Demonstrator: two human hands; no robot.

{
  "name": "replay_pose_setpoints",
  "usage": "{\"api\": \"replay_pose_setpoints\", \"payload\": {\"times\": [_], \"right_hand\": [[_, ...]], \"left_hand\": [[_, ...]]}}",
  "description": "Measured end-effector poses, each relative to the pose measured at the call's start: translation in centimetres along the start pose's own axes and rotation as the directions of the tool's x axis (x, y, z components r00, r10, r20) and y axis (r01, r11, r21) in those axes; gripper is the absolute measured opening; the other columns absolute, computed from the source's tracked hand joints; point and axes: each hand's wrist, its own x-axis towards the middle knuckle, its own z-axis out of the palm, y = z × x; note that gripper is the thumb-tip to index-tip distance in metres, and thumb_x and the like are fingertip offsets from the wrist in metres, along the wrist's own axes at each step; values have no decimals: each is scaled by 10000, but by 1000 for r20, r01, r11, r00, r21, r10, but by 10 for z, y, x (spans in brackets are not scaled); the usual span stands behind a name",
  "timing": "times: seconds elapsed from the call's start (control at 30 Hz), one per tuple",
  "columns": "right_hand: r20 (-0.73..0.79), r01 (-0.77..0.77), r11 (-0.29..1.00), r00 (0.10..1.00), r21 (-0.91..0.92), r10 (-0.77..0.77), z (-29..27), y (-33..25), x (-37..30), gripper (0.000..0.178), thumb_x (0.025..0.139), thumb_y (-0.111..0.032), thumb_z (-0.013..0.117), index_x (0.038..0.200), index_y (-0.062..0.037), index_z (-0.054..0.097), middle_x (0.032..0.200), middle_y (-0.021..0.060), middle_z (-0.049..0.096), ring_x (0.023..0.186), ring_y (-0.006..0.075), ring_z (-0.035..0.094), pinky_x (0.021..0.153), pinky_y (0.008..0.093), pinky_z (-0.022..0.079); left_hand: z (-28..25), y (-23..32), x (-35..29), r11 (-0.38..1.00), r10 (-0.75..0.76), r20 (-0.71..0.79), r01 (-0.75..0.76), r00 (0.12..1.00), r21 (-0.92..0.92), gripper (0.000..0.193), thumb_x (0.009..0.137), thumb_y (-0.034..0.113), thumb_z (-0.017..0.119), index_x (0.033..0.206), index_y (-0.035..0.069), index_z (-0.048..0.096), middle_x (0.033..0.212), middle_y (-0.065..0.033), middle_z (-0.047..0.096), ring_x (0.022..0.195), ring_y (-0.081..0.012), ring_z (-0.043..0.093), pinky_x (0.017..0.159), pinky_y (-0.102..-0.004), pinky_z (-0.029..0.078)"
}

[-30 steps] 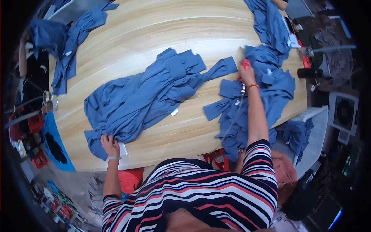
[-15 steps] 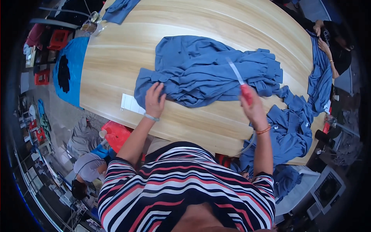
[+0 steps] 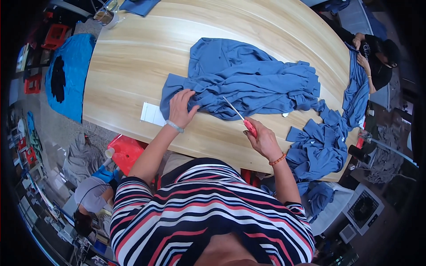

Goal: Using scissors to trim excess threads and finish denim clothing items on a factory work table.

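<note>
A crumpled blue garment lies lengthwise on the wooden table in front of me. At its left end rests my left hand, open, fingers bent over the cloth and thumb apart from them. My right hand is closed round the red handle of a tool with a long, narrow, pointed metal blade. Its tip points up and left, over the garment's near edge; whether it touches the cloth I cannot tell. Whether the tool is a knife or closed scissors does not show.
More blue garments lie heaped on the right of the wooden table. A white card sits by my left wrist. At the far right, a co-worker in black handles blue cloth. A red stool stands below the table's left edge.
My right hand has moved left and nearer to me with the red-handled tool, its tip now at the garment's near edge. My left hand stays on the garment's left end. The whole view has shifted slightly.
</note>
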Motion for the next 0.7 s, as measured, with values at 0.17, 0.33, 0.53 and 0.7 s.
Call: {"api": "replay_pose_setpoints", "payload": {"times": [0.17,0.33,0.53,0.7], "right_hand": [[-53,-31,999,998,-38,29,1,-8,-8,434,834,-188,625,1242,-101,504,1057,166,624,919,358,613,778,424,498],[-75,-146,988,987,-41,143,6,-18,-25,429,845,-208,617,1246,-111,501,999,183,638,899,369,616,759,433,497],[-87,-231,972,970,-45,227,22,-37,-38,428,856,-230,607,1253,-118,493,898,201,650,830,381,626,718,452,491],[-89,-222,973,972,-63,216,30,-44,-44,425,856,-239,602,1248,-113,495,826,205,651,777,383,630,688,455,491]], "left_hand": [[-9,-2,11,942,-253,502,330,827,-70,281,702,129,736,928,72,580,666,-37,539,668,-215,549,645,-364,427],[-17,-1,-19,706,-73,808,602,585,-372,385,741,105,736,1051,5,531,651,1,513,551,-67,449,493,-222,359],[41,8,-16,547,-156,665,624,731,-558,493,793,167,748,1176,-19,499,718,24,561,644,-37,526,564,-183,400],[75,5,-8,447,-209,707,709,675,-545,226,844,126,680,1013,-2,602,780,2,636,683,-32,536,604,-199,428]]}}
